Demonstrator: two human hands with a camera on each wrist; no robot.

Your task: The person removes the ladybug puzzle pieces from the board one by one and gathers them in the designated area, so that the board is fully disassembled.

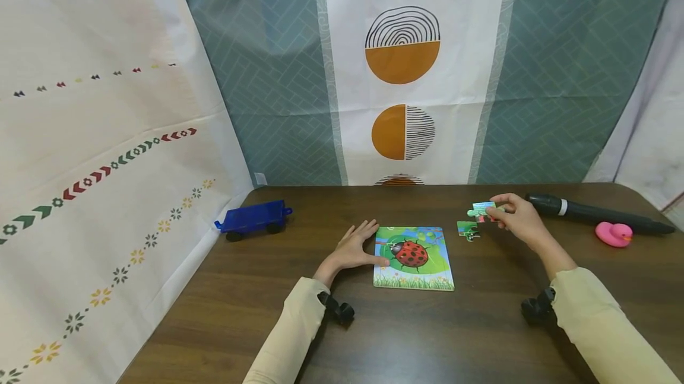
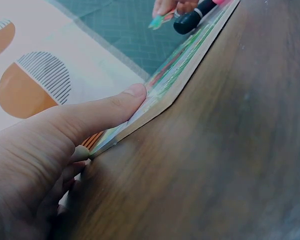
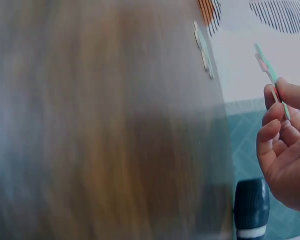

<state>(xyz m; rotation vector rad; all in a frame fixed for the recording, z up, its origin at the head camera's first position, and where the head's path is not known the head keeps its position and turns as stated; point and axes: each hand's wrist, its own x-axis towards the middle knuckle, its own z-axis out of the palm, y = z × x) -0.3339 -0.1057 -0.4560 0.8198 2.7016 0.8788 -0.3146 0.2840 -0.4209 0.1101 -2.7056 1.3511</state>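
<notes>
My head view is evenly lit and sharp, edges slightly bowed. Both wrist views look dim, with the tabletop badly blurred.

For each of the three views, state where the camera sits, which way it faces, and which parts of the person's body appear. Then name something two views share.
Head: looks forward and down at the table; both hands and sleeves show.
Left wrist: low by the left hand, looking along the ladybird puzzle edge.
Right wrist: beside the right hand, whose fingers pinch a puzzle piece.
All three share that piece.

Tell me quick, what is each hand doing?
Left hand: open, fingers resting flat against the ladybug puzzle.
Right hand: pinching a puzzle piece.
</notes>
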